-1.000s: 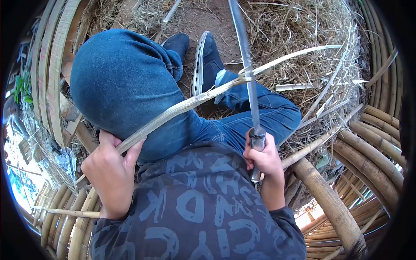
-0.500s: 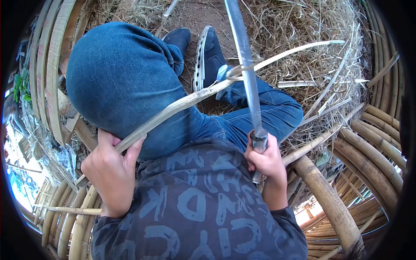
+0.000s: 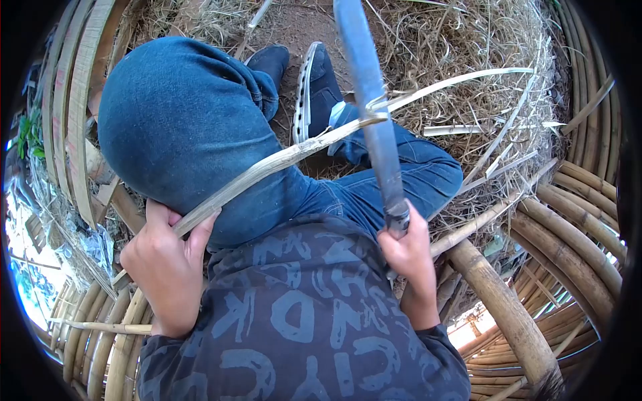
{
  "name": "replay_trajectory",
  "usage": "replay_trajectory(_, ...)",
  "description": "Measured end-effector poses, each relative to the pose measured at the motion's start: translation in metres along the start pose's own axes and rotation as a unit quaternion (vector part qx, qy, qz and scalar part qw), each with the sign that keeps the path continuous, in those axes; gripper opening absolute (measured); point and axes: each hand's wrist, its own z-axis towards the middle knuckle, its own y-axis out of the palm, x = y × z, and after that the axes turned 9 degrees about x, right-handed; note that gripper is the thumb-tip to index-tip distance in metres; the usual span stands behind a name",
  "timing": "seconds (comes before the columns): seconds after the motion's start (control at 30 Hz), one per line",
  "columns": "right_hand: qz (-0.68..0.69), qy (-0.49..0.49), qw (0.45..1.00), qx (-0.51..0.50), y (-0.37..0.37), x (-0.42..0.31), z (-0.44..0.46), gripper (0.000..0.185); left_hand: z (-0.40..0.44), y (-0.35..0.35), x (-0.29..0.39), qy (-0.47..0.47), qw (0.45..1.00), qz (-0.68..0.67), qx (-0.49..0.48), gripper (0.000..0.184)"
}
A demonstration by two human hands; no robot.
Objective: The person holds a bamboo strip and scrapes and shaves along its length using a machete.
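Note:
A long pale bamboo strip (image 3: 274,160) slants across the raised knee in blue jeans, from lower left to upper right. Its near end is pinched between thumb and fingers of my left hand (image 3: 165,257). My right hand (image 3: 407,247) is wrapped round the dark handle of a long machete (image 3: 378,127), whose blade points up and away. The blade crosses the strip, with a thin curled shaving beside the crossing. Beyond the blade, the strip looks thinner and bends to the right.
Dry straw and shavings (image 3: 461,53) cover the ground, with loose split pieces (image 3: 455,130) at the right. Thick bamboo poles (image 3: 505,311) stand at the lower right. Long wooden slats (image 3: 83,107) rise at the left. Two dark shoes (image 3: 324,93) rest ahead.
The machete blade has tilted and shows its broad side more, its upper end shifted left. My right hand has turned slightly. My left hand keeps its hold on the strip.

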Motion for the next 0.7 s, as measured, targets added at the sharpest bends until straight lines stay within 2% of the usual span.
replay_trajectory(0.03, -0.006, -0.020, 1.000, 0.009, -0.004, 0.008, 0.004, 0.022, -0.001, 0.001, 0.000, 0.001, 1.000, 0.002, -0.003, 0.040)
replay_trajectory(0.07, 0.026, 0.052, 0.998, 0.027, -0.006, 0.009, 0.006, 0.021, -0.002, 0.003, 0.000, 0.003, 1.000, -0.023, 0.006, 0.042)
replay_trajectory(0.13, 0.082, 0.072, 0.989, 0.102, -0.007, 0.018, 0.013, 0.020, -0.001, 0.005, 0.000, 0.000, 0.999, -0.048, 0.019, 0.045)
replay_trajectory(0.17, 0.081, 0.120, 0.983, 0.112, -0.008, 0.005, 0.016, 0.020, -0.001, 0.006, 0.000, -0.010, 0.998, -0.060, 0.017, 0.044)
replay_trajectory(0.2, 0.079, 0.117, 0.984, 0.109, -0.005, 0.007, 0.013, 0.020, -0.002, 0.005, 0.000, -0.021, 0.997, -0.071, 0.016, 0.042)
replay_trajectory(0.27, -0.088, -0.041, 0.994, 0.057, 0.001, 0.016, 0.002, 0.023, -0.001, 0.003, 0.001, -0.024, 0.999, -0.029, 0.010, 0.042)
replay_trajectory(0.3, -0.069, -0.001, 0.998, -0.004, 0.008, -0.002, -0.007, 0.025, -0.001, 0.002, 0.001, -0.021, 1.000, 0.012, -0.002, 0.043)
replay_trajectory(0.33, -0.061, 0.021, 0.998, -0.002, 0.013, -0.002, -0.012, 0.026, -0.001, 0.002, 0.002, -0.018, 1.000, 0.012, -0.004, 0.043)
replay_trajectory(0.4, -0.066, 0.013, 0.998, 0.007, 0.006, -0.008, -0.006, 0.025, -0.001, 0.002, 0.004, 0.014, 1.000, -0.006, 0.024, 0.044)
replay_trajectory(0.53, -0.042, -0.029, 0.999, -0.006, 0.006, 0.000, -0.002, 0.023, -0.003, 0.004, 0.003, 0.009, 0.999, -0.014, 0.044, 0.043)
replay_trajectory(0.6, 0.054, 0.017, 0.995, -0.079, -0.001, 0.011, 0.002, 0.022, -0.003, 0.002, 0.003, 0.010, 0.999, -0.005, 0.034, 0.042)
replay_trajectory(0.63, 0.053, 0.015, 0.995, -0.080, -0.005, 0.011, 0.003, 0.022, -0.004, 0.001, 0.003, 0.008, 0.999, -0.006, 0.036, 0.042)
replay_trajectory(0.67, 0.166, 0.101, 0.971, -0.141, -0.008, 0.011, 0.004, 0.022, -0.004, 0.001, 0.003, 0.006, 0.999, -0.009, 0.032, 0.042)
replay_trajectory(0.7, 0.275, 0.185, 0.922, -0.199, -0.010, 0.010, 0.005, 0.023, -0.004, 0.000, 0.004, 0.003, 1.000, -0.012, 0.028, 0.041)
